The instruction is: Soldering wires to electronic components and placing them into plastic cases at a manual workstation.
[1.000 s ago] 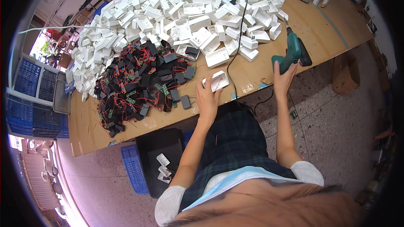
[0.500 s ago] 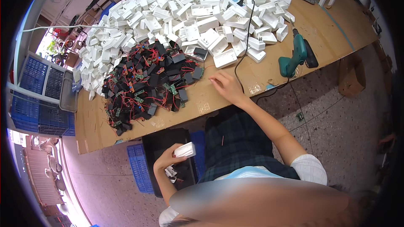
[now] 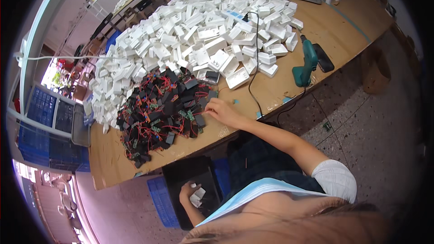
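My right hand reaches over the table to the near right edge of a heap of black boxes with red wires and small green circuit boards. Its fingertips are drawn together beside a dark grey box and red wire; what they pinch, if anything, is too small to make out. Lower down, my left hand is inside a black bin, fingers apart over white plastic pieces. Part of that hand's grip is hard to see.
A large pile of white plastic casings covers the back of the cardboard-topped table. A green power drill lies at the right, near a black cable. Blue crates flank the bin; more blue crates stand left.
My right hand has moved left to the edge of the black heap. My left hand has lowered into the bin, and the white casing it held is no longer raised. The view has shifted.
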